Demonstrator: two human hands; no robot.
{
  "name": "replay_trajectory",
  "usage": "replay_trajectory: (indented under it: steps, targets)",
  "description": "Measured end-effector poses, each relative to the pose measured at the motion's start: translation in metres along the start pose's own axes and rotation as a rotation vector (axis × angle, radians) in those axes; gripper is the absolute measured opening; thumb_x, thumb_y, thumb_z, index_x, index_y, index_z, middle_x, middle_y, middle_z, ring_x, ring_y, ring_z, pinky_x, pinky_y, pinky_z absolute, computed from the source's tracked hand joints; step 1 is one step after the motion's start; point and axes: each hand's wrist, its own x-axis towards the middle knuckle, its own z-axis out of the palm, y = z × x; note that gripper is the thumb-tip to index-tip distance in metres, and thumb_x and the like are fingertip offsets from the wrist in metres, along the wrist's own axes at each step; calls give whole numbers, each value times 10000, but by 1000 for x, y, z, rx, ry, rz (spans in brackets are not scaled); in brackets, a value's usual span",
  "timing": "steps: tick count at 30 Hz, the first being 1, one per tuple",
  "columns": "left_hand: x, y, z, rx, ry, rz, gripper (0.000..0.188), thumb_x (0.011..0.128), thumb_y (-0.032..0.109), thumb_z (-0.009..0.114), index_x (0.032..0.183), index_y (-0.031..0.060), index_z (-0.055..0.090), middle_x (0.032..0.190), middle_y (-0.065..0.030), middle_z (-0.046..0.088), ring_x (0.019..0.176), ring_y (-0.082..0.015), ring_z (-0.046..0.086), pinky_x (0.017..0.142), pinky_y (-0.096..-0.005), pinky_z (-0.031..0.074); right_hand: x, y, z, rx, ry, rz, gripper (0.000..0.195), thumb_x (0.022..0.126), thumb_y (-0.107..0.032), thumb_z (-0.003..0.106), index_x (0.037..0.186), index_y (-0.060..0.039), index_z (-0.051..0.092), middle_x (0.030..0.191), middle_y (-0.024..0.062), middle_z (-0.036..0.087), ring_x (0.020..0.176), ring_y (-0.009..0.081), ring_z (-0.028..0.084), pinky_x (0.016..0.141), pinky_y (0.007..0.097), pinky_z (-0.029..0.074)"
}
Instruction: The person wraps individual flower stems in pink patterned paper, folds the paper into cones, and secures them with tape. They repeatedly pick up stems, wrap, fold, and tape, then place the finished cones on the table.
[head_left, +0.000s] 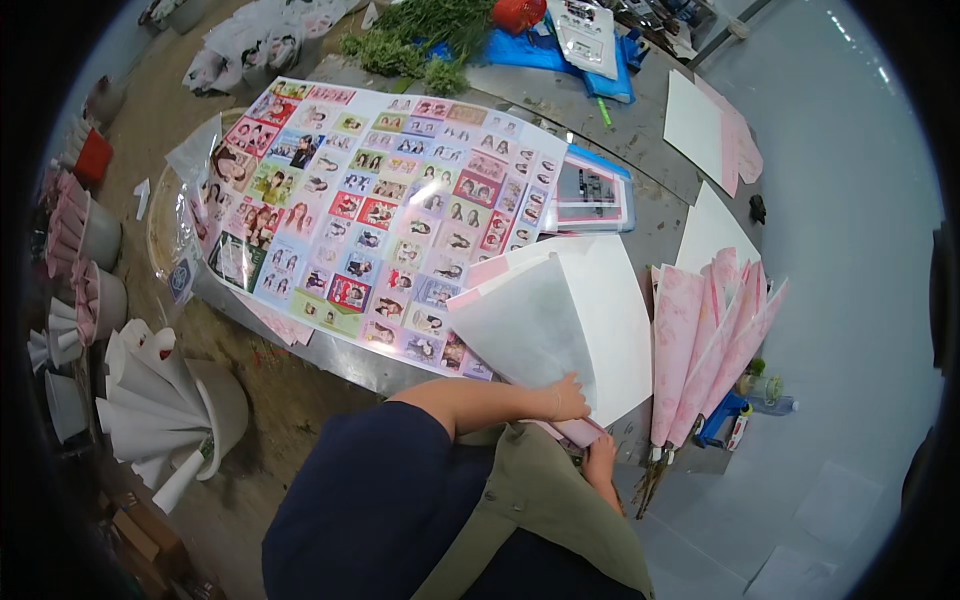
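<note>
A cone of wrapping paper (525, 326), translucent grey-white with pink edging, lies in front of my body near the table edge. Across its lower part rests my left hand (570, 397), fingers on the paper; whether they pinch it is unclear. My right hand (600, 459) is closed around the pink narrow end (579, 433) of the cone. Whatever the wrap contains is hidden. Beneath it is a white paper sheet (619, 322). Just right of my hands lie several finished pink paper cones (694, 345), with stems (649, 480) poking past the table edge.
A large printed sheet of small pictures (390, 217) spreads over the left of the grey table (637, 142). Greenery (427, 37) and blue packaging (525, 51) lie at the back. A bucket (225, 405) of white paper cones stands on the floor. A blue tool (720, 420) sits far right.
</note>
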Motion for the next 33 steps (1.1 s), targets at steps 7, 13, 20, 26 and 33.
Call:
replay_trajectory:
  steps: [7,13,20,26,33]
  targets:
    - [27,-4,-14,-155,-90,67,215,852,206,546,983,114,690,920,-89,720,912,-300,686,801,-421,523,-3,-5,6,163,99,185,451,778,17,584,1222,-34,520,1259,161,519,1149,382,473,954,496,378]
    - [50,-16,-23,-130,-137,115,231,853,201,564,993,95,714,964,-111,721,937,-306,690,767,-428,548,-3,-15,-3,157,299,289,665,698,-7,615,1338,2,435,1315,242,467,1223,442,423,1008,496,347]
    - [105,-50,-24,-191,-359,130,308,886,345,614,1003,87,732,998,-124,715,962,-317,677,807,-442,544,41,-75,5,-34,222,218,909,613,-83,736,1416,9,320,1344,282,400,1248,454,389,1042,540,298]
    - [124,-68,-14,-318,-339,-20,347,844,366,645,1045,89,699,1046,-153,680,989,-324,655,851,-465,517,88,-82,-9,92,320,148,860,623,-90,768,1361,30,343,1268,276,464,1167,463,451,1016,520,351]
    - [69,-96,-101,19,-524,-239,1040,670,740,639,1461,125,364,1375,-210,501,1302,-392,452,1057,-737,90,90,-60,-25,161,227,202,670,632,-111,778,1223,-51,469,1156,156,558,1092,370,535,877,464,482]
